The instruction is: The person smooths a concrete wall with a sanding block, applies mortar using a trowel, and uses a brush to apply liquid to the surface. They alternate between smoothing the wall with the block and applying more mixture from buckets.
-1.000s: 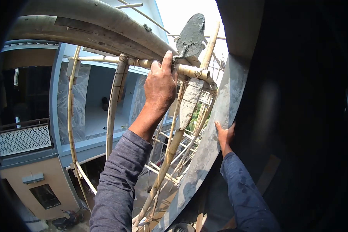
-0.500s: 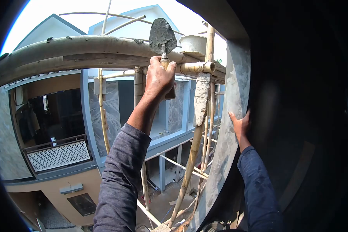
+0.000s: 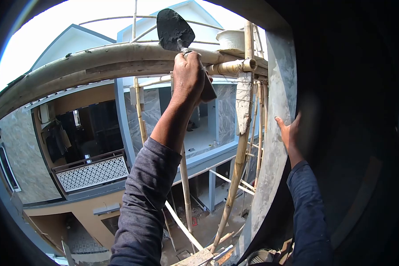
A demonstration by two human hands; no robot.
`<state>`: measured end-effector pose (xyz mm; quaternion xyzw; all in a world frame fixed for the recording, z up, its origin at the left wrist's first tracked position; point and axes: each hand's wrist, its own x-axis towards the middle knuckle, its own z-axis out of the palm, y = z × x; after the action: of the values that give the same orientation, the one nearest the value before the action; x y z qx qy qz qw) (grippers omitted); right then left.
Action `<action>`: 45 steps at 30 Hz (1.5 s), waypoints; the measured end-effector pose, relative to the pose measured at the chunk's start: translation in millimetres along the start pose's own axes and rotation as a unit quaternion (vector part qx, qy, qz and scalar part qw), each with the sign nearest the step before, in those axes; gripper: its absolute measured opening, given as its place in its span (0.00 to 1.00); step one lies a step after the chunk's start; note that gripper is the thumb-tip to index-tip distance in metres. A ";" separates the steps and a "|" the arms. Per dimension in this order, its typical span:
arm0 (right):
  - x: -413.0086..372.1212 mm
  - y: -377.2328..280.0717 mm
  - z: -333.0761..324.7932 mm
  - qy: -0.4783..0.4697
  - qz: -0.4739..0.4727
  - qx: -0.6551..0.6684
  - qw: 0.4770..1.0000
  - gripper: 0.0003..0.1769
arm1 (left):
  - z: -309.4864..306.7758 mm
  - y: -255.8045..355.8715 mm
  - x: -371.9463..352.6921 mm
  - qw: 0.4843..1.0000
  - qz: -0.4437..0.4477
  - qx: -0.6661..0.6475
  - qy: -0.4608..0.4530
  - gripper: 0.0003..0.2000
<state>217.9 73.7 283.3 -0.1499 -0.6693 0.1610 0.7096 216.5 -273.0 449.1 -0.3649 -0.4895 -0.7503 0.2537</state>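
Note:
In my left hand [image 3: 189, 80] is a trowel [image 3: 174, 30], raised in front of me with its blade up. Grey mortar coats the blade, and my fist wraps the handle. A brownish piece, perhaps the handle's end, shows below the fist. Behind the hand runs a thick bamboo pole [image 3: 119, 54]. My right hand [image 3: 290, 133] rests against the grey plastered window jamb [image 3: 277, 164], its thumb stretched apart; the other fingers are partly lost in shadow.
A whitish bucket [image 3: 232, 40] stands on the scaffold beyond the opening. Bamboo poles [image 3: 236, 177] and a mortar-smeared board [image 3: 244, 104] stand beside the jamb. Across the gap is a house with a white lattice balcony [image 3: 93, 173]. The ground lies well below. Darkness fills the right side.
The trowel has tilted to the left and its blade now shows dark. My view has shifted, so the buildings and jamb appear further right. My right hand stays against the jamb.

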 end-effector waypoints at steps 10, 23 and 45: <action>-6.0 -159.4 -66.8 -0.223 -0.131 0.403 0.878 0.36 | 22.4 -30.0 -48.5 0.986 0.106 -0.131 0.000 0.14; 95.0 -269.4 -102.8 -0.069 -0.417 -0.027 0.906 0.27 | 41.4 32.9 -37.3 0.986 0.044 -0.140 -0.072 0.21; 228.8 -348.3 -178.0 -0.115 -0.463 -0.093 0.874 0.22 | -4.9 69.3 94.3 0.923 0.007 -0.368 -0.111 0.42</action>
<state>417.2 -142.2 628.3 0.1311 -0.7510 -0.2331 0.6037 209.2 -306.9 561.0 -0.5172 -0.2014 -0.8303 0.0504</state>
